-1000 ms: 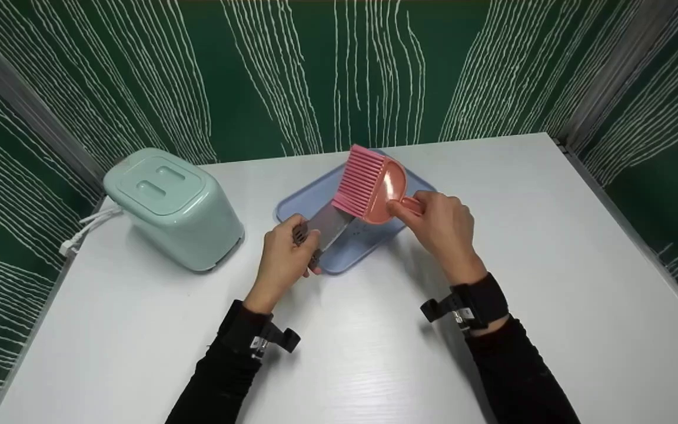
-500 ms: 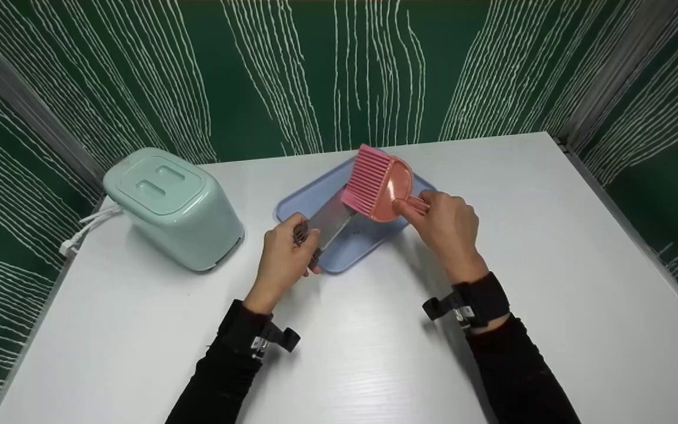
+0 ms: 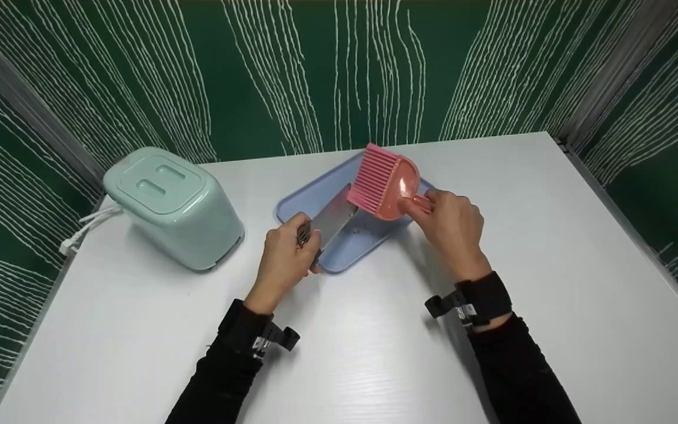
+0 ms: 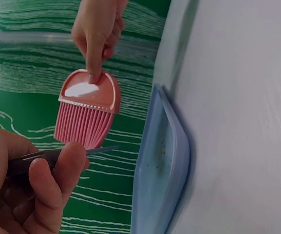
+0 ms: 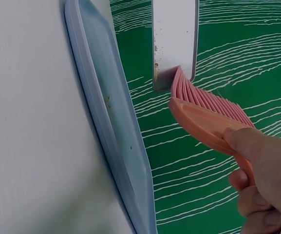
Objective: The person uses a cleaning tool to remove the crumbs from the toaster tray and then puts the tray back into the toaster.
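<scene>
Two hands, both holding: left hand (image 3: 283,253) grips metal plate (image 3: 334,218), right hand (image 3: 452,229) grips brush (image 3: 391,185) by its handle. Plate and brush held above blue tray (image 3: 309,203), bristles at plate's far end. Right wrist view shows crumbs (image 5: 157,63) along plate's edge; left wrist view has plate nearly edge-on, with specks (image 4: 160,158) in tray. Toaster (image 3: 177,212) shows in head view only.

head looks down; nearer wrist views face wall (image 5: 257,53), sharing brush (image 4: 85,117).
</scene>
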### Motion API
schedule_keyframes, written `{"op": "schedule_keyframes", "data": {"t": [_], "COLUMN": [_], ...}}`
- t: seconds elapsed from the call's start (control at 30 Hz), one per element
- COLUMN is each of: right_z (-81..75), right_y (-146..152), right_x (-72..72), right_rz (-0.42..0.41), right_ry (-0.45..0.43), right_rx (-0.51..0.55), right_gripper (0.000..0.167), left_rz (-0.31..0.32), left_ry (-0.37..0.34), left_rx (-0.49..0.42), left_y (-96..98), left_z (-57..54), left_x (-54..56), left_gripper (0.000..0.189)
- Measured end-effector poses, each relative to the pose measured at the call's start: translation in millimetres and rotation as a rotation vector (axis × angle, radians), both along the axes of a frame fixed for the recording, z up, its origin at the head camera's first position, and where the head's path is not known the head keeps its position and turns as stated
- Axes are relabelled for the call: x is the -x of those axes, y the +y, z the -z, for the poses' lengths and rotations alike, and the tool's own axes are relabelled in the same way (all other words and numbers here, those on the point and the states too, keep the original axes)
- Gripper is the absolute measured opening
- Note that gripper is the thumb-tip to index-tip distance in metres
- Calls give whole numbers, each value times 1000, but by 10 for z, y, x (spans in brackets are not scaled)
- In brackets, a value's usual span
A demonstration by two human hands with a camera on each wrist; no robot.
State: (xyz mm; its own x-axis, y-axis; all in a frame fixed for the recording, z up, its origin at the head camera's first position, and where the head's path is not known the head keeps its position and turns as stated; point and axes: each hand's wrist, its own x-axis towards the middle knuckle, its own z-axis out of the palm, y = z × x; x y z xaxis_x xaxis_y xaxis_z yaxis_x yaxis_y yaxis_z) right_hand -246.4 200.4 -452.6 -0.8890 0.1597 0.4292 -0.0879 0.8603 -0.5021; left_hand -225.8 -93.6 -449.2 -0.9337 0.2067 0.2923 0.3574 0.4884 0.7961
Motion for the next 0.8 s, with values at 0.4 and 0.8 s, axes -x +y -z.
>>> {"op": "schedule_keyframes", "data": {"t": [0.4,0.8], "right_z": [35,81], "right_y": [38,50], "right_x": [10,18], "right_rz": [-7,27], "right_ry": [-40,1], "right_rx": [-5,-36], "right_gripper": [51,56], "left_rz": [-8,-31], "left_ry": [176,295], "left_rx": [152,258], "left_y": [-10,-15], "left_z": [15,10], "left_x": [-3,-17], "left_gripper": [10,13]}}
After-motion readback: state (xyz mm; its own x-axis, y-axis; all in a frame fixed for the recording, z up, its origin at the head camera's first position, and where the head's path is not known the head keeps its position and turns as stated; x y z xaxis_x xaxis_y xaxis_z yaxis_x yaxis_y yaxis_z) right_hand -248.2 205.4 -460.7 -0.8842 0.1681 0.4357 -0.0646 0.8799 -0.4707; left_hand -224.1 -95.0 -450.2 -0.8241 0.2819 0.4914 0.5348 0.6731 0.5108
